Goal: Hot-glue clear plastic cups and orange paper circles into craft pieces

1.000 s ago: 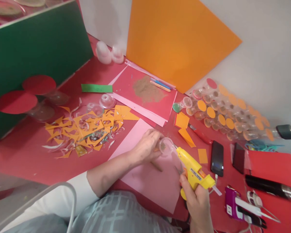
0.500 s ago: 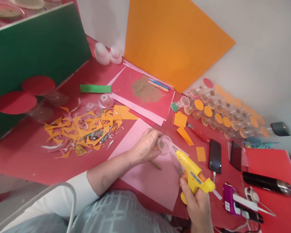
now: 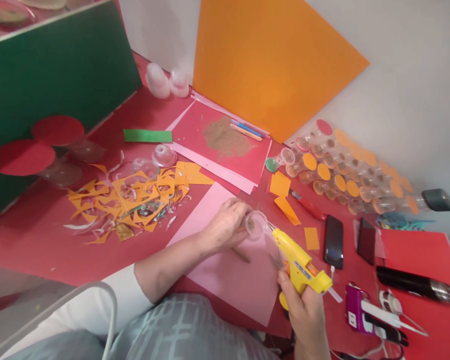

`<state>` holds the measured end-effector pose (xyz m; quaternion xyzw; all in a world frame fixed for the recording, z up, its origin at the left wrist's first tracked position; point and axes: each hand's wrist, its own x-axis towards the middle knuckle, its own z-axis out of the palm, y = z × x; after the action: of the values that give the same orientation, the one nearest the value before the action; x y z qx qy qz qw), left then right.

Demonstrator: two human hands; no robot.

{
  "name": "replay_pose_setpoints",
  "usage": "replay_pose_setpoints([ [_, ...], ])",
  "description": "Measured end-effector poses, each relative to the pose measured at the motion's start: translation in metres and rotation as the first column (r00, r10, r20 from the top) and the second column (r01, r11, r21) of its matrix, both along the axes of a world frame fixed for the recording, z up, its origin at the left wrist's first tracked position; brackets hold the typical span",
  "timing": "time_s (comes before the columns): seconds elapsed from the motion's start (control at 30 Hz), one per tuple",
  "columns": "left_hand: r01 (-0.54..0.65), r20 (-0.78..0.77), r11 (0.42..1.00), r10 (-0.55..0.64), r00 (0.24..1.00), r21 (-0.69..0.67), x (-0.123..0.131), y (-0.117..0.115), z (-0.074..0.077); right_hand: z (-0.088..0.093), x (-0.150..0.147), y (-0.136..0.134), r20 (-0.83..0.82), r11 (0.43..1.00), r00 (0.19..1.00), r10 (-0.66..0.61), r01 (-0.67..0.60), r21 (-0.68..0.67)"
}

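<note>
My left hand point(image 3: 228, 223) is closed on a small clear plastic piece with a round open rim point(image 3: 256, 224), tilted toward me. My right hand point(image 3: 303, 305) grips a yellow hot glue gun point(image 3: 298, 260), and its nozzle lies at the right side of that rim. Whether the tip touches the plastic, I cannot tell. A clear glue stick point(image 3: 335, 294) sticks out of the gun's back end. Below both hands lies a pink sheet point(image 3: 225, 285), with a thin brown stick point(image 3: 241, 255) on it. Scissors blades point(image 3: 275, 257) show behind the gun, partly hidden.
Orange paper scraps point(image 3: 135, 197) are heaped at the left. Rows of small clear bottles with orange discs point(image 3: 352, 165) lie at the back right. Brown sand point(image 3: 225, 137) sits on a red sheet. Phones point(image 3: 333, 241), a purple power strip point(image 3: 356, 310) and cables fill the right.
The glue gun and its nozzle have shifted very slightly left and down along the plastic rim. My left hand still holds the clear piece in nearly the same place.
</note>
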<state>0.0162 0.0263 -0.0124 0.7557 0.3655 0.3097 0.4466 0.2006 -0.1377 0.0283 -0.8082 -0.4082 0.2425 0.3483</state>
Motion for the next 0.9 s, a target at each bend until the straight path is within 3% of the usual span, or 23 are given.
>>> replay_pose_setpoints([
  [0.4,0.043,0.000,0.999,-0.043,0.999,0.002,-0.002,0.001,-0.001,0.000,-0.001,0.009,0.005,0.999,1.000,0.023,-0.023,0.022],
  [0.63,0.038,0.023,0.999,-0.039,0.999,0.020,-0.002,0.001,0.001,-0.005,0.000,0.001,0.176,0.993,0.984,0.005,-0.025,0.113],
  [0.9,0.036,-0.027,0.997,-0.034,0.999,0.073,0.000,-0.002,-0.002,-0.002,0.011,-0.016,0.039,0.992,0.993,0.111,-0.113,0.063],
])
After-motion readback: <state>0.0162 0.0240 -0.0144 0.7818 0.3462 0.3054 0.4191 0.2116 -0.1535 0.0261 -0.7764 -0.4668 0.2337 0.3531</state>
